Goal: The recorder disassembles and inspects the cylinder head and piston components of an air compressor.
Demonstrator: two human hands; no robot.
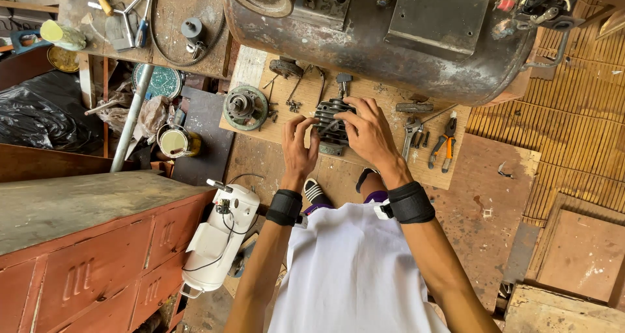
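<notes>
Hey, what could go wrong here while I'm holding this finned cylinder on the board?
1. Both hands, left and right, grip the finned cylinder; fingers lie on the fins, so a slip might pinch or scrape them.
2. Small parts lie loose on the board beside the cylinder; a nudge could scatter them to the floor.
3. The pliers and wrench sit near the right wrist and might get knocked off.

One finned cylinder [332, 121], one tank [390, 40], one flywheel [245, 108], one wrench [411, 132], one pliers [445, 144], two hands [298, 147] [370, 132], two wristbands [284, 207] [410, 203].
</notes>
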